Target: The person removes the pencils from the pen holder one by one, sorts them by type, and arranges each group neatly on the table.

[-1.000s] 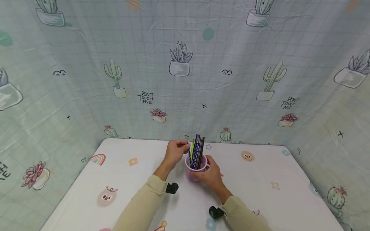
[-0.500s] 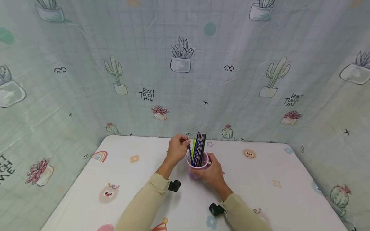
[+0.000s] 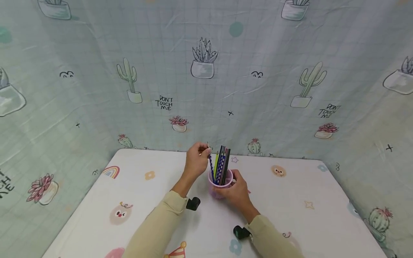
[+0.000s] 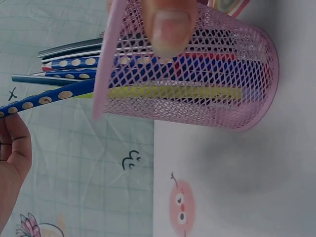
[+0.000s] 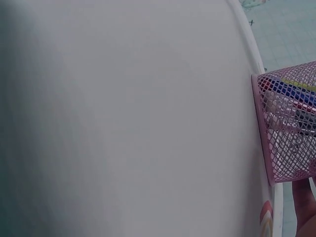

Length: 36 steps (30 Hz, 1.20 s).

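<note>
A pink mesh pen cup [image 3: 217, 191] stands upright near the table's far edge. My right hand [image 3: 237, 190] grips it from the right, its thumb [image 4: 170, 32] against the mesh in the left wrist view. Several pencils lean inside: a yellow-green pencil [image 3: 216, 163], dark pencils [image 3: 227, 161] and blue ones with pale spots. With thumb and fingertips, my left hand [image 3: 196, 159] pinches the upper end of a blue spotted pencil [image 4: 52, 98]. That pencil slants out over the rim, its lower part inside the cup. The right wrist view catches the cup's base and some right-hand fingers [image 5: 302, 200].
The white table [image 3: 274, 204] carries printed cartoon figures. A patterned cloth [image 3: 206, 100] with cactus drawings hangs behind it and at both sides. Black wrist cameras [image 3: 193, 203] stick out from both sleeves.
My left hand has risen with the blue spotted pencil, and more of the pencil shows above the rim. The right hand still holds the cup in place. The head view has tilted slightly.
</note>
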Each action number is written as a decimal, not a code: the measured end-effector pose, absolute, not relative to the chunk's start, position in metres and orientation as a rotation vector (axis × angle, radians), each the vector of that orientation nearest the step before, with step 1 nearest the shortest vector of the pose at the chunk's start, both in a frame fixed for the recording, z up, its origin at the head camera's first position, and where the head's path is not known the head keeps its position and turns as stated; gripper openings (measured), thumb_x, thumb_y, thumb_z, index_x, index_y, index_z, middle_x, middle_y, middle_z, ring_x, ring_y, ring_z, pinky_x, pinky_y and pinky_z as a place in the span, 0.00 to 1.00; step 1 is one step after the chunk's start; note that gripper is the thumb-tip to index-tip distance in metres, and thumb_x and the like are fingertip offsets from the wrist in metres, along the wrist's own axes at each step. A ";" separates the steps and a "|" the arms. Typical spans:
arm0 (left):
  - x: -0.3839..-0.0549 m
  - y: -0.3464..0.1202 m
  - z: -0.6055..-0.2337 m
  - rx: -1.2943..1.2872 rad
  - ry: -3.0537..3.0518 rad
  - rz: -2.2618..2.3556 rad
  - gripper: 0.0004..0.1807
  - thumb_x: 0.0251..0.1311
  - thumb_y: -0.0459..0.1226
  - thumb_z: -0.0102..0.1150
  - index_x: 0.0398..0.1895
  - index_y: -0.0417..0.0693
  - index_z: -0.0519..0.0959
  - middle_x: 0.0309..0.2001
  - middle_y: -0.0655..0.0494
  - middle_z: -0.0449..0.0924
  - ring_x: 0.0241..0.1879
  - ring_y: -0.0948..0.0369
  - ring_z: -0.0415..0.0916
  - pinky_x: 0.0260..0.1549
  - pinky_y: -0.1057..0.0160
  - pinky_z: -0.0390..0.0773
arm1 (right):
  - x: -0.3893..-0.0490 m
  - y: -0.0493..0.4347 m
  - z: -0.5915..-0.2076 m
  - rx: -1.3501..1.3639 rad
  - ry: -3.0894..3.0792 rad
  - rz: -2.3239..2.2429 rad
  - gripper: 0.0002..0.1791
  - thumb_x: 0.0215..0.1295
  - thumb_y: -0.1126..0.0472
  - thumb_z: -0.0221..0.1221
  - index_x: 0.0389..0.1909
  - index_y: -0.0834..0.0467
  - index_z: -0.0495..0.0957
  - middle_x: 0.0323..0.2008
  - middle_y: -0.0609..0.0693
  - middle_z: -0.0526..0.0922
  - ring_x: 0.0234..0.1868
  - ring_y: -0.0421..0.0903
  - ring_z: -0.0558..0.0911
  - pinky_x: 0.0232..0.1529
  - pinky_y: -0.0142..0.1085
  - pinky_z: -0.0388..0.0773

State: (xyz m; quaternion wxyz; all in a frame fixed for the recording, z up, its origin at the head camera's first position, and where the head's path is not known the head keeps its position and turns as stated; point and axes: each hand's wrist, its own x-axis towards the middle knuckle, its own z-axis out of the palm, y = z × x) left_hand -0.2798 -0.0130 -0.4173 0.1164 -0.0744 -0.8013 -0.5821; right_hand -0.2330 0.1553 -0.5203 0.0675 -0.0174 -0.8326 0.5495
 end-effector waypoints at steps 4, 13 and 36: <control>-0.278 -0.012 -0.409 -0.223 -2.319 -1.691 0.06 0.75 0.33 0.56 0.47 0.37 0.79 0.45 0.42 0.84 0.45 0.52 0.82 0.47 0.54 0.87 | -0.235 0.157 -0.520 -0.053 -2.517 1.651 0.44 0.45 0.57 0.84 0.62 0.55 0.71 0.63 0.56 0.81 0.65 0.56 0.81 0.67 0.56 0.78; -0.277 -0.015 -0.395 -0.279 -2.254 -1.745 0.06 0.76 0.31 0.55 0.48 0.36 0.77 0.48 0.40 0.82 0.53 0.47 0.83 0.58 0.47 0.84 | -0.235 0.156 -0.520 -0.057 -2.523 1.653 0.44 0.43 0.55 0.85 0.61 0.55 0.71 0.63 0.57 0.81 0.66 0.56 0.80 0.67 0.57 0.78; -0.281 -0.054 -0.372 -0.240 -2.112 -1.884 0.06 0.74 0.26 0.54 0.48 0.29 0.75 0.44 0.41 0.80 0.39 0.67 0.76 0.41 0.77 0.80 | -0.237 0.160 -0.516 -0.069 -2.534 1.673 0.45 0.42 0.57 0.85 0.61 0.55 0.70 0.62 0.57 0.80 0.65 0.57 0.80 0.68 0.57 0.78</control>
